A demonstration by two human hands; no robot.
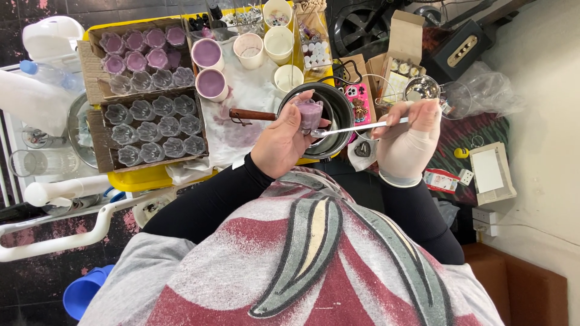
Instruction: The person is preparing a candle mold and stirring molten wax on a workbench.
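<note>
The left hand (pixel 283 142) grips a small fluted glass cup (pixel 309 113) of purple wax over the black pot (pixel 335 118) at the yellow tray's (pixel 142 178) crowded near edge. The gloved right hand (pixel 411 136) is closed on a slim metal spoon (pixel 353 128), its tip touching the cup.

Spoon (pixel 350 128) bowl hidden behind left hand (pixel 284 142), blue bucket (pixel 84 293) cut off by edge

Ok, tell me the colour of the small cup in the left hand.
Pale purple: the small cup in the left hand, head view.

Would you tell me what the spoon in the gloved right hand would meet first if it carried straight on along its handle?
Probably the small purple-filled cup held by the left hand: the right hand points the spoon at it, above the dark pot. Depth is unclear.
</note>
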